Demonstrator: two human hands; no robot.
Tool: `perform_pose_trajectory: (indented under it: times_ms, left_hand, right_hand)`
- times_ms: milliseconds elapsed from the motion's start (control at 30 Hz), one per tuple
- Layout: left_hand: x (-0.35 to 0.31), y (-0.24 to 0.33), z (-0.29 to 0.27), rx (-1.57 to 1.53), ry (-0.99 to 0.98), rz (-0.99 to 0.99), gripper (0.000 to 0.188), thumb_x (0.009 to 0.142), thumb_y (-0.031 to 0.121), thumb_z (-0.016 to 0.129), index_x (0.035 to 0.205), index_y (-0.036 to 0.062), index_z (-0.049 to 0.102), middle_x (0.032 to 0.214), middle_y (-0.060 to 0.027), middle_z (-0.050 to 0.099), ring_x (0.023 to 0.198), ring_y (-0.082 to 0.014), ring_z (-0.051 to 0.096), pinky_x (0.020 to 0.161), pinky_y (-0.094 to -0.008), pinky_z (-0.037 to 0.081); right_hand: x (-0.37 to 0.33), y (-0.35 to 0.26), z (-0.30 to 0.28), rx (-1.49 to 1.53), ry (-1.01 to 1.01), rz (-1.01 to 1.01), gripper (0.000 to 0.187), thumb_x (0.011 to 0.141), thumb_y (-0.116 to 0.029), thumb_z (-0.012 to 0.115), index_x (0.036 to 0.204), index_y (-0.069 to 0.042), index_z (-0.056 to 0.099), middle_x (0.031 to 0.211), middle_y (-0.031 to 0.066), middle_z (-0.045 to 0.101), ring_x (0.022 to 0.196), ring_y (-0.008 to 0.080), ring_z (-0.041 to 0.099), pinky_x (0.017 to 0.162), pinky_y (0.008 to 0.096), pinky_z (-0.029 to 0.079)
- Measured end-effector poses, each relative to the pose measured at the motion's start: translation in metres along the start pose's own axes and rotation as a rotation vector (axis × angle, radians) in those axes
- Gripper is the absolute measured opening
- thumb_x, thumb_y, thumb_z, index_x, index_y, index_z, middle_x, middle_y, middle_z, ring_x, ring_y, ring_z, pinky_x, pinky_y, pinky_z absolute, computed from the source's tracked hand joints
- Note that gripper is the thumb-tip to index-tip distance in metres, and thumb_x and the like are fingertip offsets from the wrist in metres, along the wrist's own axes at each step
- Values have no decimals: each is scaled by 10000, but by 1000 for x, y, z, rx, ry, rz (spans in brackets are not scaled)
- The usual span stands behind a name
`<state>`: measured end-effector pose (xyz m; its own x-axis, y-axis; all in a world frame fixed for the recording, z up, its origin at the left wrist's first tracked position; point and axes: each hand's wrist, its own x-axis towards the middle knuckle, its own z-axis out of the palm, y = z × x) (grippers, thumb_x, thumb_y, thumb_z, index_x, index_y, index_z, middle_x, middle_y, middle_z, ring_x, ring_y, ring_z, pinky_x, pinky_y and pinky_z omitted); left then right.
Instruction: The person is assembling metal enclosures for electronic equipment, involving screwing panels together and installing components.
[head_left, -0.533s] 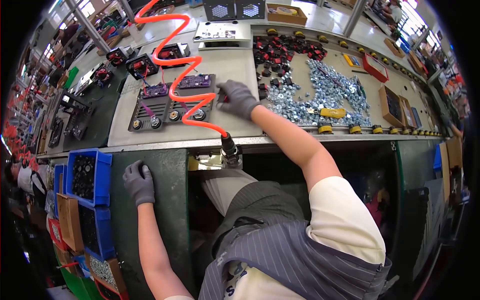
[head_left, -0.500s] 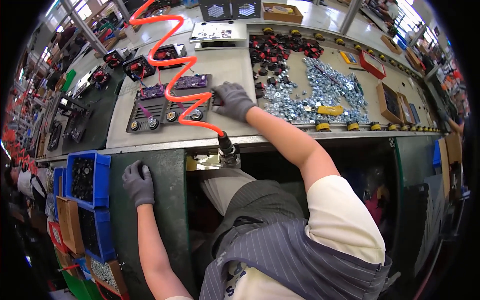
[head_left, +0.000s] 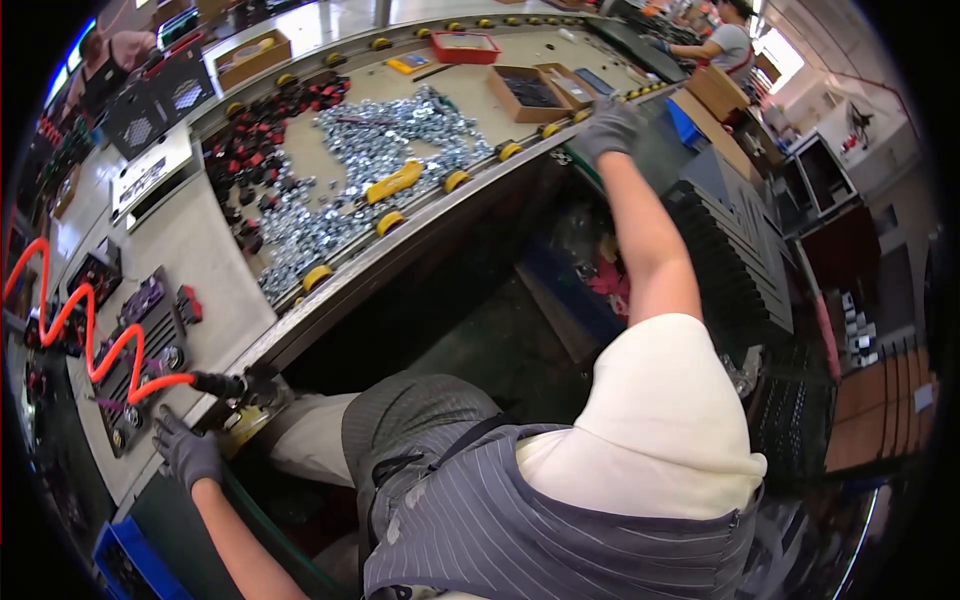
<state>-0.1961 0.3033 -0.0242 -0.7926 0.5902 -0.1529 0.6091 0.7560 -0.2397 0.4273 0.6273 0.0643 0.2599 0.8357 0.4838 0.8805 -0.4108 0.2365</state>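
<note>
My left hand (head_left: 188, 452), in a grey glove, rests at the table's near edge with its fingers apart, beside a dark slotted plate (head_left: 150, 350). The plate carries purple circuit boards (head_left: 142, 298) and round metal fittings. A small red-and-black part (head_left: 188, 303) lies at its right side. An orange coiled hose (head_left: 95, 345) crosses the plate and ends in a black air tool (head_left: 245, 388) hanging at the edge. My gloved right hand (head_left: 610, 130) is stretched far right over the edge rail, near an open cardboard box (head_left: 525, 95). Its fingers look extended, with nothing visible in them.
Metal screws and nuts (head_left: 400, 130) lie heaped beside red-and-black parts (head_left: 235, 150); a yellow tool (head_left: 393, 182) rests on them. Yellow rollers (head_left: 390, 223) line the rail. A red tray (head_left: 465, 48) stands at the back. A blue bin (head_left: 140, 560) is at lower left. A co-worker (head_left: 715, 50) sits far right.
The view has turned right. My right hand has left the plate's side and reached far right. My left hand has moved from the green surface up to the table edge.
</note>
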Motion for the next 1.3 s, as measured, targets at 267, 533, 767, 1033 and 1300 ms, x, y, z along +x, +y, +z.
perform_pose_trajectory:
  times_ms: [267, 533, 767, 1033, 1300]
  left_hand:
    - [9, -4, 20, -7, 63, 35, 917, 729, 193, 708, 1454, 192, 147, 1496, -107, 208, 1359, -337, 227, 1050, -492, 291]
    - [-11, 17, -9, 31, 20, -18, 907, 718, 158, 711, 1447, 172, 170, 1480, -115, 241, 1349, -335, 245, 1068, -437, 291]
    - [-2, 9, 1, 6, 70, 18, 892, 710, 122, 689, 1443, 170, 184, 1482, -107, 237, 1351, -327, 246, 1061, -457, 293]
    - [10, 6, 19, 44, 75, 24, 908, 717, 135, 688, 1451, 157, 153, 1491, -108, 204, 1368, -316, 210, 1042, -486, 297]
    - [-5, 2, 10, 9, 83, 21, 849, 692, 78, 666, 1416, 117, 225, 1423, -180, 300, 1341, -332, 257, 1071, -427, 287]
  right_hand:
    - [-22, 197, 15, 118, -535, 131, 535, 798, -488, 578, 1169, -103, 592, 1196, 175, 573, 1117, 336, 536, 966, 456, 378]
    - [17, 163, 35, 66, -507, 183, 487, 828, -461, 547, 1073, -50, 636, 1130, 181, 601, 1062, 344, 565, 889, 410, 452]
    - [38, 157, 36, 426, -379, 148, 436, 822, -465, 550, 1037, -96, 644, 1075, 165, 628, 1030, 320, 583, 880, 389, 447]
    - [39, 307, 110, -15, -555, 656, 544, 775, -386, 565, 1196, -41, 577, 1350, 178, 443, 1243, 320, 444, 1002, 402, 377]
    - [78, 240, 91, 276, -690, 372, 258, 735, -186, 581, 885, -4, 687, 874, 172, 672, 791, 261, 659, 698, 358, 499]
